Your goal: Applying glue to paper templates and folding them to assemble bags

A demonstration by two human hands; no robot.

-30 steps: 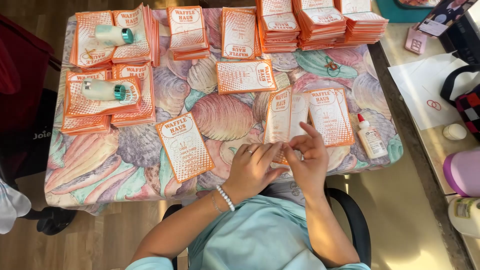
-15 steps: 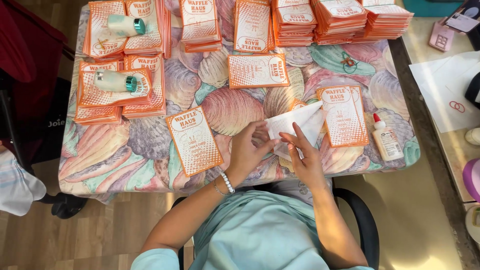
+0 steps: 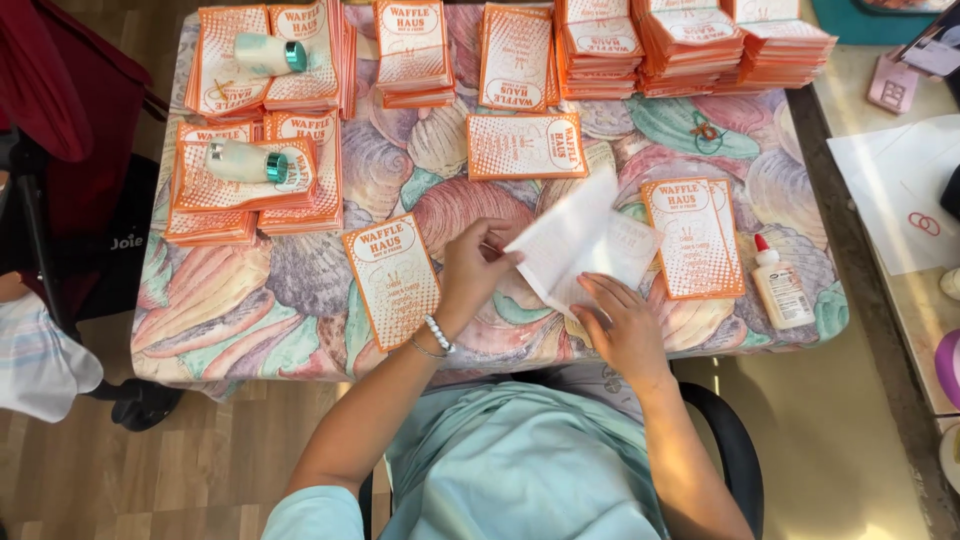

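Head view: the left hand [image 3: 470, 268] pinches the lifted edge of a white sheet [image 3: 575, 245], turning it blank side up, while the right hand [image 3: 622, 325] lies open, pressing its lower part to the surface [image 3: 250, 310]. Orange cards [image 3: 392, 278] lie either side within reach, a glue bottle [image 3: 782, 288] at the right.

A white sheet of paper [image 3: 575, 240] is opened out near the front edge of the surface, its blank inner side facing up and a crease running through it. Its far flap is lifted off the surface and tilts up, held at its left edge by the left hand [image 3: 470, 272]. Its near part lies flat, pressed down under the fingers of the right hand [image 3: 620, 325]. It sits between two orange printed cards.
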